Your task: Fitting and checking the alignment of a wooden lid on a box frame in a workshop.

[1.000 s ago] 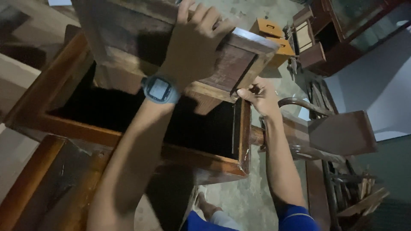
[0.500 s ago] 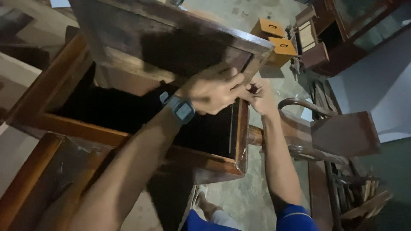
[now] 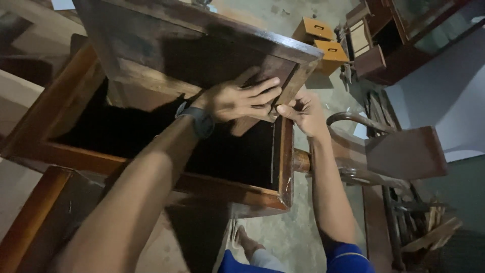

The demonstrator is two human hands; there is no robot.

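Observation:
A dark wooden drawer (image 3: 166, 45) is tilted up over the open cavity of a brown wooden cabinet frame (image 3: 285, 167). My left hand (image 3: 237, 98), with a dark watch on the wrist, lies flat against the drawer's lower right corner. My right hand (image 3: 303, 114) pinches at that same corner, right where the drawer meets the frame's right side rail. Whether the fingers hold a small item there is too dim to tell.
Two small orange-brown drawer boxes (image 3: 323, 43) sit on the concrete floor at the top. A dark cabinet with glass (image 3: 404, 35) stands at the top right. A wooden chair (image 3: 399, 151) and scrap wood (image 3: 429, 227) lie right. My foot (image 3: 245, 240) is below.
My left hand slid from the drawer's top edge down to its lower right corner beside my right hand. The drawer has tipped a little further over the opening.

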